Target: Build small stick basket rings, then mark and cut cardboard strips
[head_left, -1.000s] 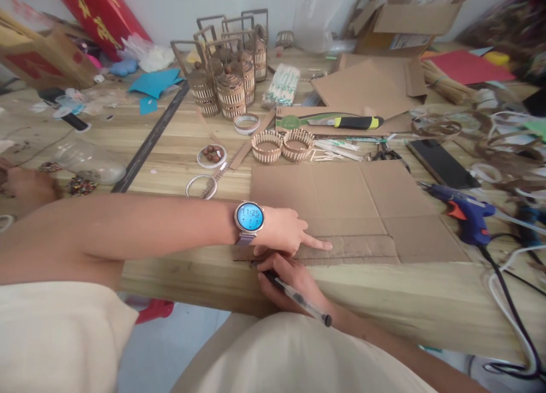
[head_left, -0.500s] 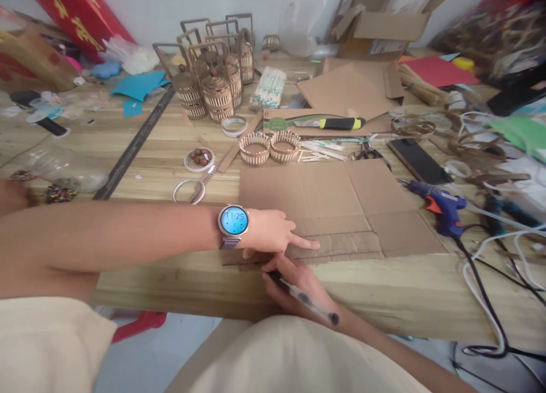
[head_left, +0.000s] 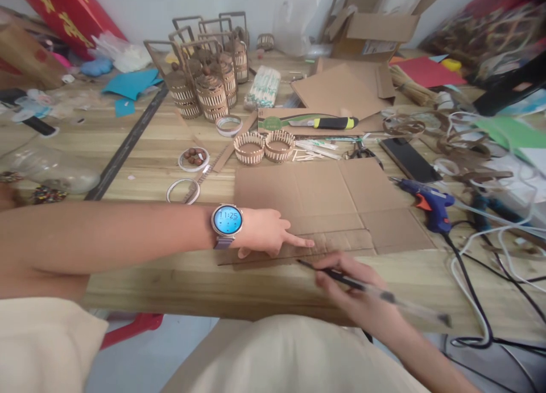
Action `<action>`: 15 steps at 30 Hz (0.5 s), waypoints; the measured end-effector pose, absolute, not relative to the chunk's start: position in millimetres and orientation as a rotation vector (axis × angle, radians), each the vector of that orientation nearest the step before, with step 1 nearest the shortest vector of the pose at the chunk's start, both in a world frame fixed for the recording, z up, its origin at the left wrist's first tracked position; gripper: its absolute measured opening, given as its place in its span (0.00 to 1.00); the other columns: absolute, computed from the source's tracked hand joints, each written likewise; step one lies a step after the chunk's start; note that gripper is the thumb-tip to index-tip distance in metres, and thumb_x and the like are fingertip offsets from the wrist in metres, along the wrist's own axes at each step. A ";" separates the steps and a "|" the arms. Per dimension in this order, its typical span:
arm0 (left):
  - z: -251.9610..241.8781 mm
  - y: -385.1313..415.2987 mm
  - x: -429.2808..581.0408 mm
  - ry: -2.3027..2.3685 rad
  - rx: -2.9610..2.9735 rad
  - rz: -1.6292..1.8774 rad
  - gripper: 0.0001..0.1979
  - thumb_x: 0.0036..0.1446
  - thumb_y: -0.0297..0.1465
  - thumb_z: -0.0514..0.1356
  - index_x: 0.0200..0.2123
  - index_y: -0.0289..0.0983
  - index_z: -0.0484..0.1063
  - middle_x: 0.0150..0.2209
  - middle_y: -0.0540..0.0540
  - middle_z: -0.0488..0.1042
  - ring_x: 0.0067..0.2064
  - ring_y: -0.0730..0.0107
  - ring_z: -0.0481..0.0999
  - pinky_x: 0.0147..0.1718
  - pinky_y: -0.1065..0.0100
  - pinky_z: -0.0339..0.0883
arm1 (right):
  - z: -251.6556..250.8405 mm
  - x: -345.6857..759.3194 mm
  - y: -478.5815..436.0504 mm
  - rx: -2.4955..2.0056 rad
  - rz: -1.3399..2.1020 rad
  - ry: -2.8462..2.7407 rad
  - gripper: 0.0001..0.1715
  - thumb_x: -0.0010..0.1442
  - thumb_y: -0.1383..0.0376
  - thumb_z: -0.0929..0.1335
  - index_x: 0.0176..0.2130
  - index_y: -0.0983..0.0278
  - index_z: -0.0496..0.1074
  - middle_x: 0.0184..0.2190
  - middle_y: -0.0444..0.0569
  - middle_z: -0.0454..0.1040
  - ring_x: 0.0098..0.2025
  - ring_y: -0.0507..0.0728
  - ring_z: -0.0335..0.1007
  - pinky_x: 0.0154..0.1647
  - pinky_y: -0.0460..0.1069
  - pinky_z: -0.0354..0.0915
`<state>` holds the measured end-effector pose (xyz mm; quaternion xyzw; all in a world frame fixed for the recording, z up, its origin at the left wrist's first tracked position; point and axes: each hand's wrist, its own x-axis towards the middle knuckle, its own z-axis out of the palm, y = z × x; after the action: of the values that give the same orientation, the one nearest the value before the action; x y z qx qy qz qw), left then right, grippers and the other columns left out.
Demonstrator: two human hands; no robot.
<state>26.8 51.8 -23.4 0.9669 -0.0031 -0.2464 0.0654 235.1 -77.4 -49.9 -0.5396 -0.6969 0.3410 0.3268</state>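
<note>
A flat sheet of brown cardboard (head_left: 324, 191) with fold creases lies along the front of the wooden table. My left hand (head_left: 264, 231), with a lit round watch (head_left: 227, 219) on its wrist, presses down near the sheet's front left edge. Its index finger stretches to the right along a crease; the fingers underneath are partly hidden. In my right hand (head_left: 358, 288) is a pen with a black grip and clear barrel (head_left: 345, 279). The pen's tip points left, close to the cardboard's front edge; whether it touches cannot be made out.
Behind the cardboard stand two small round stick baskets (head_left: 279, 145) and a utility knife (head_left: 335, 123). A blue glue gun (head_left: 433, 202) with cables (head_left: 464, 302) and a black phone (head_left: 409, 160) lie right. Several lantern-like models (head_left: 212, 97) and tape rolls (head_left: 183, 191) are left.
My right hand with the pen has moved right, away from beside my left hand, and the pen is now fully in view. My left hand stays pressed on the cardboard. The view has shifted slightly.
</note>
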 end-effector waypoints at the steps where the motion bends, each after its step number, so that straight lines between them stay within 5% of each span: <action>1: -23.6 51.4 26.5 -0.022 2.945 -0.742 0.17 0.31 0.20 0.71 0.26 0.45 0.79 0.72 0.66 0.47 0.49 0.56 0.71 0.37 0.64 0.65 | -52.6 221.3 -76.1 -1.334 0.974 -1.877 0.05 0.60 0.64 0.67 0.33 0.58 0.73 0.23 0.42 0.74 0.22 0.52 0.68 0.22 0.45 0.65; 8: -29.9 49.3 24.0 -0.029 3.021 -0.548 0.18 0.27 0.18 0.71 0.22 0.47 0.81 0.70 0.67 0.54 0.43 0.62 0.70 0.29 0.63 0.62 | -77.1 158.3 -66.9 -0.979 1.198 -1.940 0.03 0.60 0.67 0.66 0.36 0.60 0.70 0.34 0.45 0.80 0.33 0.52 0.76 0.32 0.46 0.71; 15: -21.8 46.7 26.9 0.005 2.971 -0.718 0.16 0.31 0.18 0.71 0.25 0.44 0.81 0.73 0.66 0.46 0.48 0.56 0.71 0.35 0.61 0.66 | -89.9 138.1 -67.6 -0.889 1.008 -1.960 0.05 0.62 0.70 0.65 0.38 0.59 0.68 0.41 0.48 0.81 0.41 0.56 0.79 0.38 0.49 0.74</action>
<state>26.9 46.7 -21.8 0.9712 0.0016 -0.2346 0.0425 138.1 -67.6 -89.9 -0.3472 -0.7652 0.3934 0.3731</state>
